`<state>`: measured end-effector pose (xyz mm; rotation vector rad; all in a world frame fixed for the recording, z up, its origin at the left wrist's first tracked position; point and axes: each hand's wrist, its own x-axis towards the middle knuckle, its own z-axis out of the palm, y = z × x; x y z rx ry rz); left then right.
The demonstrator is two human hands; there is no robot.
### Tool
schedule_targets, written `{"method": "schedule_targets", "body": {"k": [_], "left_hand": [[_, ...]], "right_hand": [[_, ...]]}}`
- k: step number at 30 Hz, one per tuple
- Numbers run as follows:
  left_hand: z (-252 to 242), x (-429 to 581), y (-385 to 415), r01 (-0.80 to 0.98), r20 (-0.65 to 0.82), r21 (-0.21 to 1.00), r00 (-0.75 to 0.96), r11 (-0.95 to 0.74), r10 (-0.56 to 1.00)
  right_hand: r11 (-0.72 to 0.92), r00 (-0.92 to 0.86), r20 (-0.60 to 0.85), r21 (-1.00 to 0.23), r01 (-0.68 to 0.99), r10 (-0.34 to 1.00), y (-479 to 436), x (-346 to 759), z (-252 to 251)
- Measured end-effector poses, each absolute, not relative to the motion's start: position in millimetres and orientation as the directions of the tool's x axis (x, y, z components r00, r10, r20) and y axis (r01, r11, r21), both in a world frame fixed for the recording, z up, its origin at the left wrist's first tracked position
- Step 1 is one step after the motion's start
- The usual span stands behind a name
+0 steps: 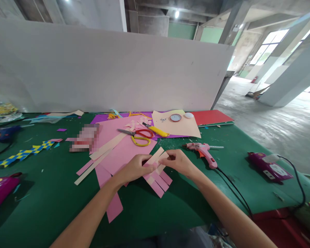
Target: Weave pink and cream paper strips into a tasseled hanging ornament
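While both hands pinch woven paper strips (156,172) at green table (54,193) centre: left hand (134,168), right hand (178,162) closed on weave. Light, floppy, tears easily; grip at crossings.

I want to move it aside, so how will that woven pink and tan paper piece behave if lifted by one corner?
The woven paper piece is probably light and floppy: it is thin strips, held by the left hand and right hand. Its pink ends hang free, so strips could likely slide out. It lies flat on the green table, so it won't roll.
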<state>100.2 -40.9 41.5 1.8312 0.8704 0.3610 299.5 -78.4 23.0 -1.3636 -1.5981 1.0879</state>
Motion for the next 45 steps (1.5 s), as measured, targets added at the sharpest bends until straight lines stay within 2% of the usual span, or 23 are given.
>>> {"method": "schedule_targets", "body": {"k": [8, 12, 15, 18, 20, 27, 36, 45], "left_hand": [[43.3, 100.1, -40.7, 0.382, -0.132, 0.902, 0.688, -0.202, 0.714], [44.1, 101.2, -42.0, 0.409, -0.154, 0.890, 0.684, -0.200, 0.713], [42.8, 101.8, -42.5, 0.431, -0.166, 0.875, 0.694, -0.219, 0.700], [41.3, 102.0, -42.4, 0.433, -0.173, 0.870, 0.715, -0.235, 0.677], [41.2, 101.9, -42.4, 0.439, -0.177, 0.866, 0.715, -0.238, 0.676], [44.0, 101.1, -43.6, 0.425, -0.173, 0.876, 0.720, -0.229, 0.672], [42.4, 99.5, -41.5, 0.426, -0.204, 0.880, 0.737, -0.209, 0.645], [44.2, 98.8, -41.5, 0.412, -0.196, 0.886, 0.747, -0.211, 0.635]], "right_hand": [[0.084, -0.023, 0.081, -0.944, 0.319, 0.996, -71.9, 309.2, 25.6], [0.105, -0.076, 0.084, -0.939, 0.328, 0.994, -75.4, 302.8, 28.9], [0.066, -0.142, 0.013, -0.925, 0.375, 0.990, -79.7, 295.4, 28.5], [-0.008, -0.203, -0.087, -0.932, 0.361, 0.975, -82.3, 292.3, 25.9], [-0.019, -0.218, -0.103, -0.934, 0.356, 0.971, -82.7, 293.4, 24.6], [0.014, -0.227, -0.072, -0.934, 0.357, 0.971, -81.2, 299.8, 24.3], [0.058, -0.325, -0.062, -0.936, 0.348, 0.944, -79.1, 307.9, 26.6], [0.110, -0.227, 0.024, -0.922, 0.372, 0.974, -77.7, 307.1, 25.4]]}}
